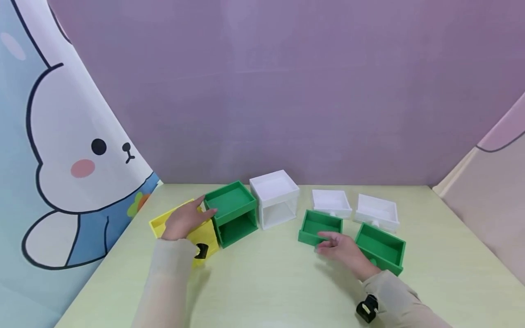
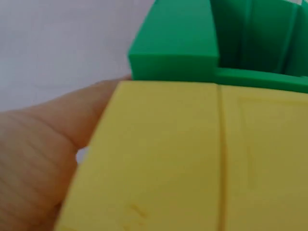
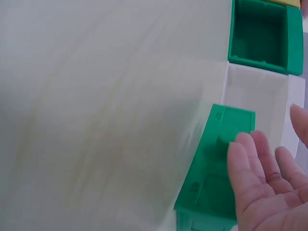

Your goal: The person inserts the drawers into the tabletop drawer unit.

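Note:
My left hand (image 1: 184, 220) lies over the top of a yellow box (image 1: 209, 233), its thumb and a finger reaching the left edge of a green drawer case (image 1: 239, 230) with an open front. In the left wrist view the yellow box (image 2: 159, 159) fills the near part, and the hand (image 2: 53, 130) runs along its side toward the green case (image 2: 173, 33). At the right, fingers of my right hand (image 1: 344, 253) are extended beside the front of a green drawer (image 1: 307, 238). The right wrist view shows those fingertips close to the drawer's round knob (image 3: 227, 138).
A white open-fronted case (image 1: 275, 189) stands right of the green one. Behind the green drawers lie two white drawers, one left (image 1: 330, 200) and one right (image 1: 377, 209). A second green drawer (image 1: 381, 246) is by my right wrist. A purple backdrop (image 1: 287, 91) rises behind the table.

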Action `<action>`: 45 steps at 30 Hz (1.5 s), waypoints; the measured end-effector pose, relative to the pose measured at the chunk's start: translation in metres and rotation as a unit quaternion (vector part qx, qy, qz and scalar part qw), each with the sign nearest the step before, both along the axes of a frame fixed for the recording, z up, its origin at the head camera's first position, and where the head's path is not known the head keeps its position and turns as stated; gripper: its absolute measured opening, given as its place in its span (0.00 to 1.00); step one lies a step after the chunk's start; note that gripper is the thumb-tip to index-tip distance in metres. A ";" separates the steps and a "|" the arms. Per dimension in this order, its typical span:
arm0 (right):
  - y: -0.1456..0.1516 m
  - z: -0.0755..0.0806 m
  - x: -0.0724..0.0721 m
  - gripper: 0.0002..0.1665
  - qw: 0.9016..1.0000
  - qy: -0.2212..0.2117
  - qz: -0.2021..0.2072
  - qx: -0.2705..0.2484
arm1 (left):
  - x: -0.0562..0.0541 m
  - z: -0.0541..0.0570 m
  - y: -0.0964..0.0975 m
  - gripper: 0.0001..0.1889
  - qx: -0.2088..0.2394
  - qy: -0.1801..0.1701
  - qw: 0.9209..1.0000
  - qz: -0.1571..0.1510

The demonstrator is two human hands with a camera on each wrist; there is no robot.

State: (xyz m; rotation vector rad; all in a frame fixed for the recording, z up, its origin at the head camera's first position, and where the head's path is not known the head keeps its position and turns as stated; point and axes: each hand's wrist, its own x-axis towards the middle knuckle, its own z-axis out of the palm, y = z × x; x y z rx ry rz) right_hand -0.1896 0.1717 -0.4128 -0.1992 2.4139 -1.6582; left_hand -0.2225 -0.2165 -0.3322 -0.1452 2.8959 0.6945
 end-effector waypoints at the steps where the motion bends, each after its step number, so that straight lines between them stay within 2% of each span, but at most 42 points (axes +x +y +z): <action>1: 0.002 0.000 0.000 0.32 1.000 -0.006 0.005 -0.002 | 0.001 -0.001 -0.001 0.41 0.001 -0.002 1.000 -0.001; 6: 0.005 -0.002 0.000 0.31 0.999 -0.030 0.018 -0.001 | 0.003 -0.003 -0.001 0.41 0.005 -0.007 1.000 0.001; 13: 0.002 -0.002 -0.001 0.29 0.998 -0.053 0.012 0.016 | 0.001 -0.003 -0.001 0.41 -0.018 -0.008 1.000 -0.006; 21: 0.006 -0.004 -0.006 0.28 0.996 -0.059 0.034 0.055 | 0.002 -0.005 -0.001 0.41 -0.016 -0.016 1.000 -0.001; 27: 0.006 -0.004 -0.009 0.29 0.995 -0.069 0.050 0.056 | 0.002 -0.005 0.000 0.43 -0.017 -0.025 1.000 -0.009; 32: 0.003 -0.003 -0.007 0.24 0.996 -0.029 0.007 0.082 | 0.000 -0.003 0.003 0.43 -0.015 -0.026 0.999 -0.013; 38: 0.003 0.000 -0.007 0.18 0.991 -0.003 -0.060 0.116 | 0.001 0.000 0.004 0.44 -0.016 -0.029 0.999 -0.006; 45: 0.008 0.003 -0.008 0.16 0.992 -0.008 -0.106 0.066 | 0.002 0.001 0.003 0.44 -0.020 -0.031 0.999 -0.005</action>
